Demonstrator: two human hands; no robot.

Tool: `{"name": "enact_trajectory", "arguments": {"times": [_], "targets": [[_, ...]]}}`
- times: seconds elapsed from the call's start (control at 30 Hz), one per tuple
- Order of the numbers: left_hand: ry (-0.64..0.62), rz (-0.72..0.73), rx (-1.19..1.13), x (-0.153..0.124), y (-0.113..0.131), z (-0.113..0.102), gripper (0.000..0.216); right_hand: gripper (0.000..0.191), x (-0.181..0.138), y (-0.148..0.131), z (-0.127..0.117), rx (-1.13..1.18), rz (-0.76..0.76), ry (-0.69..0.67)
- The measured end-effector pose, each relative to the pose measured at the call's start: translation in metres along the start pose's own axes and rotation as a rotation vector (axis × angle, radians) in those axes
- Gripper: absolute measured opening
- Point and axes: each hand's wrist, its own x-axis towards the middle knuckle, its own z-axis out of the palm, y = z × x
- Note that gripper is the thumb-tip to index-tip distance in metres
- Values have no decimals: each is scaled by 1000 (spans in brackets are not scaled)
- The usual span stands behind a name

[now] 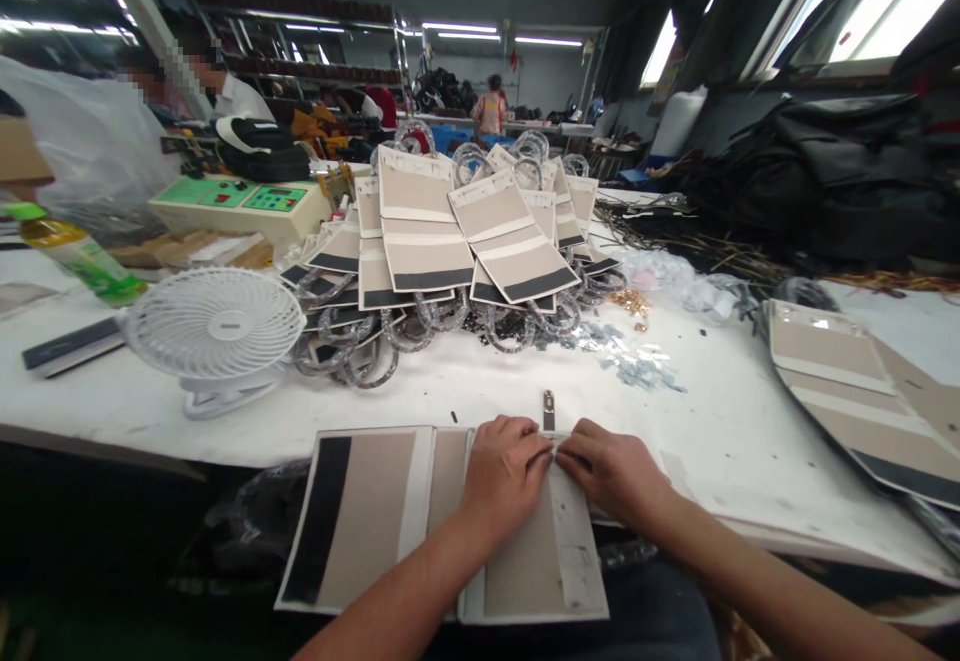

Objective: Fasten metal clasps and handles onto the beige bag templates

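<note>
A flat beige bag panel [375,531] with white edging and a black strip lies opened out at the table's front edge, partly overhanging it. My left hand [506,466] rests over its right half, fingers pinched together near the far edge. Facing it, my right hand [611,466] is closed too, its fingertips meeting the left ones. Whatever small thing sits between the fingertips is hidden. A small metal clasp piece [549,409] lies just beyond the fingers at the panel's edge. Plastic-wrapped material [630,553] shows beneath the panel on the right.
A heap of similar panels [427,231] with plastic-wrapped ring handles stands ahead. Left are a white fan [214,326], a bottle [79,256] and a green-topped machine [240,196]. Metal plates [637,361] and gold-coloured parts [634,303] lie loose; more panels [832,361] lie right. People work behind.
</note>
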Motion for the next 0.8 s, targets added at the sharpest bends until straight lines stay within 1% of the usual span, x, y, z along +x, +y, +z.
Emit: {"name": "enact_trajectory", "arguments": {"times": [0.1, 0.17, 0.23, 0.3, 0.4, 0.5, 0.57, 0.67, 0.8], "targets": [[11, 17, -32, 3, -4, 2, 17, 21, 11, 16, -12, 193, 11, -7], [4, 17, -51, 5, -6, 2, 16, 20, 27, 34, -24, 253, 102, 43], [-14, 12, -67, 8, -7, 2, 15, 24, 49, 56, -34, 231, 235, 90], [-31, -4, -84, 12, -7, 1, 15, 28, 76, 77, -40, 175, 345, 107], [-34, -44, -106, 16, -8, 1, 15, 36, 115, 99, -40, 118, 411, 119], [-33, -42, -113, 16, -10, 2, 17, 38, 144, 107, -32, 75, 439, 115], [-29, -30, -113, 15, -11, 3, 19, 36, 155, 108, -26, 51, 458, 112], [-20, -31, -110, 14, -11, 4, 18, 33, 162, 110, -22, 31, 481, 108], [-31, -28, -93, 14, -11, 5, 19, 29, 167, 115, -24, 33, 487, 80]]}}
